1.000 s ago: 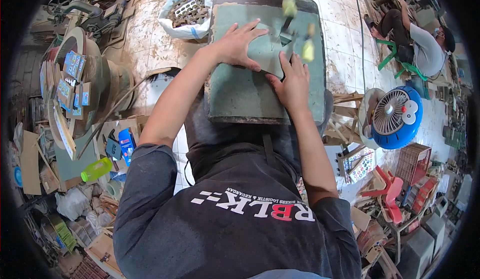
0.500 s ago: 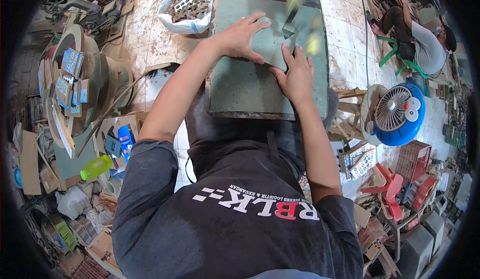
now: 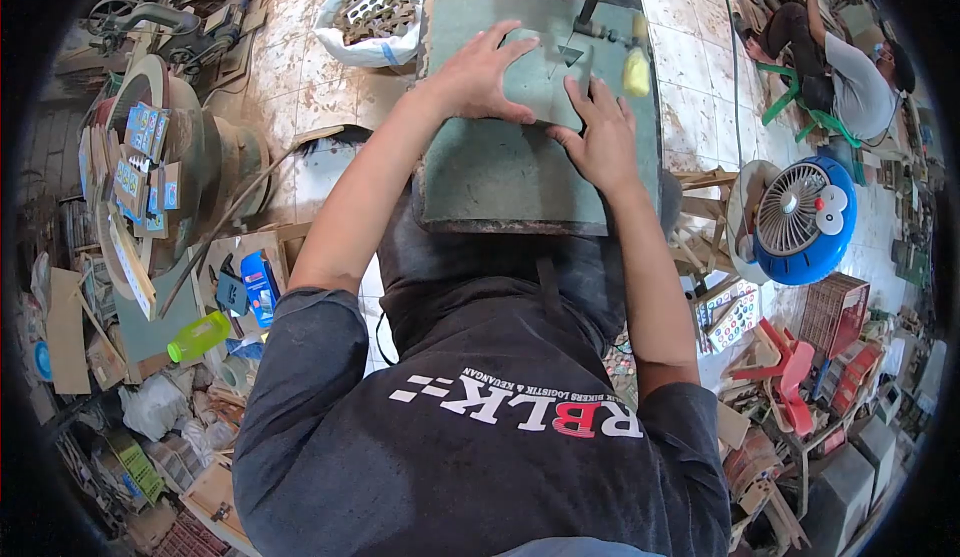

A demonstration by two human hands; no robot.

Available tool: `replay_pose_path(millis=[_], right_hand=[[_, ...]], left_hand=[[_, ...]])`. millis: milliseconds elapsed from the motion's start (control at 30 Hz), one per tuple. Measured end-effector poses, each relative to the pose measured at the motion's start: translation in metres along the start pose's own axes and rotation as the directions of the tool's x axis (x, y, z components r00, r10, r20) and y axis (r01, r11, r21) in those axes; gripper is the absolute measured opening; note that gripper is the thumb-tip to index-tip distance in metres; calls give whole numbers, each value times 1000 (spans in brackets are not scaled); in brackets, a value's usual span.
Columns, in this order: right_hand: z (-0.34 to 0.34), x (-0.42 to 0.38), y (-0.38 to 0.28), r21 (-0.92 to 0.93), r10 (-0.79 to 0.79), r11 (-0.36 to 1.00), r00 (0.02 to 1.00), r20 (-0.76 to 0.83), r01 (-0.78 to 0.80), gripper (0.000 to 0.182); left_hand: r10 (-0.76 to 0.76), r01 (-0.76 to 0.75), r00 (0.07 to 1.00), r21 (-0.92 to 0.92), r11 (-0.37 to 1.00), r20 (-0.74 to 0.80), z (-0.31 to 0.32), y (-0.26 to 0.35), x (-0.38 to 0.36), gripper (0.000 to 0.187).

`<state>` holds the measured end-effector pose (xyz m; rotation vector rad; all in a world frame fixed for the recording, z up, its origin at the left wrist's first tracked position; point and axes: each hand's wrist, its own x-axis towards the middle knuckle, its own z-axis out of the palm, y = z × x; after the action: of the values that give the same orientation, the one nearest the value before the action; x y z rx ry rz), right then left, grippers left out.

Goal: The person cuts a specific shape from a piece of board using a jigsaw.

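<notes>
A thin grey-green board [image 3: 543, 85] lies flat on the green top of a machine table [image 3: 470, 182]. It bears a small dark triangular mark or opening [image 3: 570, 55]. My left hand [image 3: 488, 77] rests at the board's left side, fingers and thumb spread. My right hand [image 3: 604, 142] touches its right and near edges, with thumb and fingers stretched apart. Just beyond the fingertips stands a dark machine arm [image 3: 590, 7] with a yellowish block on top and a pale yellow knob [image 3: 636, 72] on the right. The exact board outline is hard to make out.
A white sack [image 3: 372, 19] of brown cut pieces stands at the back left. A blue fan [image 3: 806, 219] is on my right, near a seated person [image 3: 850, 77]. A wheel-shaped machine [image 3: 150, 177] carrying printed boards and a green bottle [image 3: 198, 337] are on the left.
The board and both hands have shifted only slightly. The machine arm and yellow knob, blurred before, now look sharper. The view has moved a little.
</notes>
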<state>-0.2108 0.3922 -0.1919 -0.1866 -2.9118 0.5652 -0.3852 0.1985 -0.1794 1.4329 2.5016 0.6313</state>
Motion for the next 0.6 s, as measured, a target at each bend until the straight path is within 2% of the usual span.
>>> replay_pose_path(millis=[33, 167, 233, 267, 367, 433, 600], right_hand=[[-2, 1, 0, 2, 11, 1000, 999, 46, -11, 80], [1, 2, 9, 5, -26, 1000, 999, 39, 26, 80], [4, 4, 13, -21, -116, 993, 990, -77, 115, 79], [5, 4, 15, -21, -116, 993, 990, -77, 114, 79], [0, 5, 14, -21, -107, 994, 992, -62, 106, 78], [-11, 8, 8, -10, -60, 998, 996, 73, 61, 78], [-4, 9, 18, -1, -106, 994, 994, 22, 106, 78]], left_hand=[[-4, 4, 1000, 4, 1000, -13, 1, 1, -1, 116], [-36, 36, 998, 8, 999, -42, 3, 5, -3, 114], [-38, 37, 998, -21, 999, -53, 5, 3, -3, 115], [-41, 38, 997, -49, 998, -64, 6, 3, -4, 116], [-42, 39, 994, -37, 999, -97, 10, 3, -5, 115], [-46, 42, 992, -36, 998, -115, 11, 4, -7, 115], [-80, 79, 984, -14, 997, -156, 12, 12, -10, 113]])
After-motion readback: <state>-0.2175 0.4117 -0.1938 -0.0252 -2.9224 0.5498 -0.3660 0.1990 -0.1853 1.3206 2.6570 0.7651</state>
